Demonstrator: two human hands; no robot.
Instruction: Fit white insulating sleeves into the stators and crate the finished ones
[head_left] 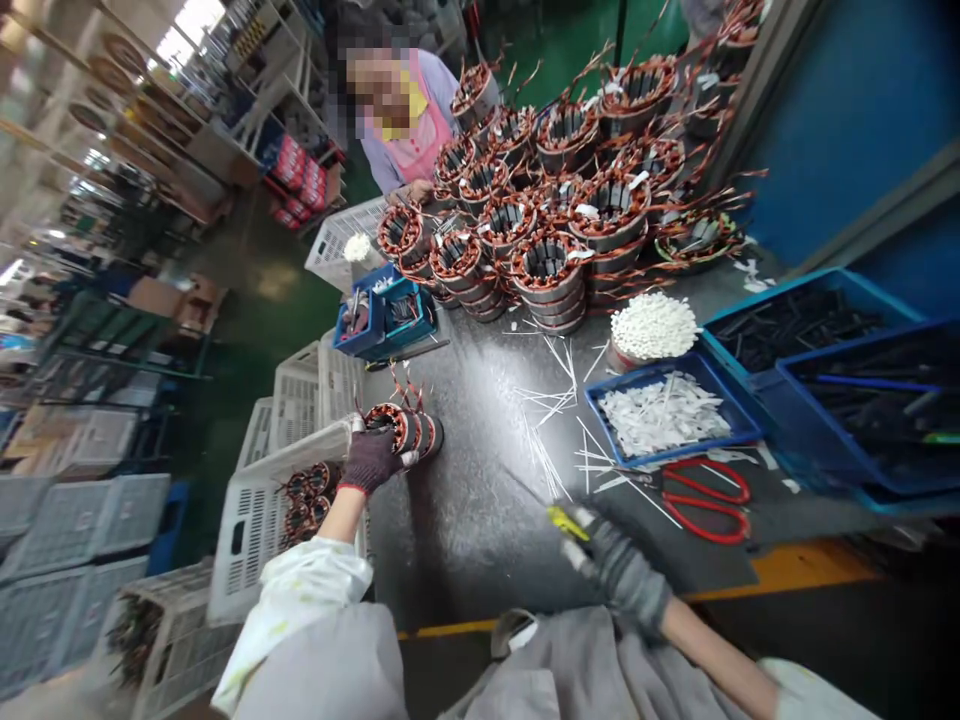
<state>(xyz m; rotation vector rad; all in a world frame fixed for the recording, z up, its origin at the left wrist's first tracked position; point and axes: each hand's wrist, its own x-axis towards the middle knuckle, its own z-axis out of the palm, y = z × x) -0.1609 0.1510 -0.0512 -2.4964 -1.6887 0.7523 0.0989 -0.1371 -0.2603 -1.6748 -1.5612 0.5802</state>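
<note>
My left hand, in a dark knit glove, grips a copper-wound motor stator lying on its side at the edge of the grey worktable. Loose copper leads stick up from the stator. My right hand, gloved in grey, is closed around a yellow-handled tool, and its tip is hidden or too thin to make out. Red-handled scissors lie a little beyond that hand, among thin white strips scattered on the table.
Several stacked stators crowd the far table, with a person in a pink apron behind them. A blue tray of white paper slips, a bowl of white pieces, blue bins of black sleeving and white plastic crates surround the table.
</note>
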